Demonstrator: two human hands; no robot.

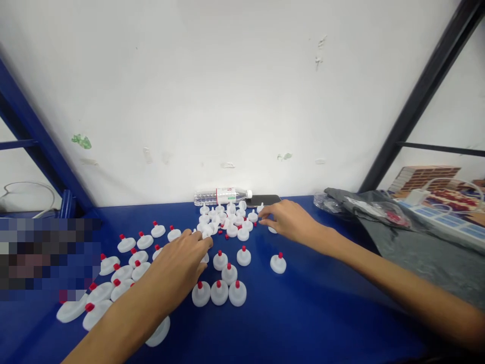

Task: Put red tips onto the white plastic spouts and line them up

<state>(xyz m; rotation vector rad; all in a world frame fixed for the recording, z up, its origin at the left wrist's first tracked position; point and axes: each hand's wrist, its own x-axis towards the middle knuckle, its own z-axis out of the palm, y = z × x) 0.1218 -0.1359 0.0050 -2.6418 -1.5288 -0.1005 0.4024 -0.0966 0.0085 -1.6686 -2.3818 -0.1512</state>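
Observation:
My left hand (pixel 184 258) hovers at the near left of a pile of white nozzle caps (pixel 232 230). Its thumb and forefinger are apart, and a white cap (pixel 205 258) shows partly behind them. At the pile's right side is my right hand (pixel 290 220), its fingertips bent close together; whether something small is between them is hidden. A white cap (pixel 272 230) lies partly covered below it. Small red tips (pixel 227 236) lie loose among the plain caps. Nearer to me stand several white caps with red tips on their nozzles (pixel 237 294), and one alone (pixel 278 263) at the right.
More red-tipped caps (pixel 126 244) spread over the left of the blue table (pixel 303 313). A clear bottle (pixel 225 195) lies along the wall beside a dark phone-like slab (pixel 261 200). Grey plastic bags (pixel 409 242) cover the right side. A pixelated patch hides the far left.

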